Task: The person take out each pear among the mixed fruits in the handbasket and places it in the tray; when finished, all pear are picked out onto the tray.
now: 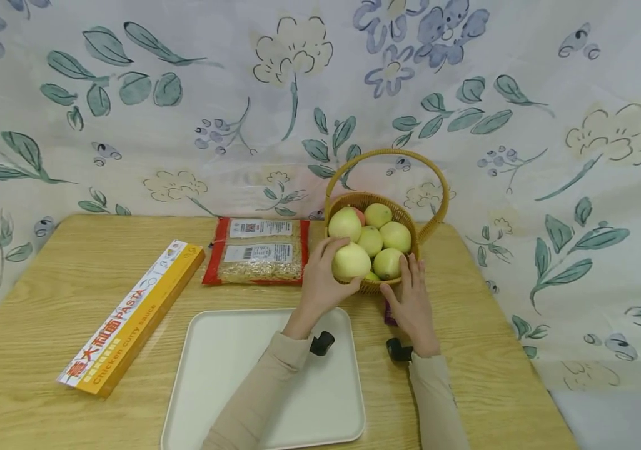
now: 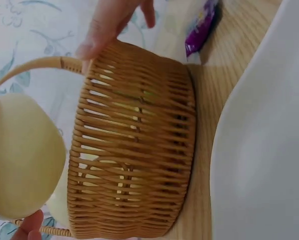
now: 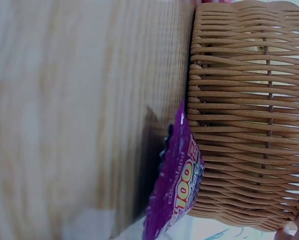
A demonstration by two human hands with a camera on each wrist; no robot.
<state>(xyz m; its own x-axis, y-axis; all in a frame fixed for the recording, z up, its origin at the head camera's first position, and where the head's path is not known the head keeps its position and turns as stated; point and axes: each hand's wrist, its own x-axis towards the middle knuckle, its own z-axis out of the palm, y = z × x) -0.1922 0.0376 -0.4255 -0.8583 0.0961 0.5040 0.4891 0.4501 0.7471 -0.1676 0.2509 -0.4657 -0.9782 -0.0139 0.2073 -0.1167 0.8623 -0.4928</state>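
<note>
My left hand (image 1: 320, 275) holds a round pale yellow-green fruit (image 1: 351, 262) at the front left of the wicker basket (image 1: 368, 288). In the left wrist view this fruit (image 2: 24, 155) is raised past the rim, gripped between fingers and thumb. More pale green fruits (image 1: 396, 237) fill the basket, with a reddish one (image 1: 359, 216) partly hidden among them. My right hand (image 1: 413, 306) rests against the basket's front right rim, its fingers mostly straight and its thumb spread toward the front. A purple snack packet (image 3: 177, 180) lies beside the basket, near that hand.
A white tray (image 1: 213, 375) lies in front of the basket, under the left forearm. To the left are a clear, red-edged food bag (image 1: 258, 250) and a long orange pasta box (image 1: 134, 319). A floral cloth (image 1: 185, 125) hangs behind the wooden table (image 1: 483, 350).
</note>
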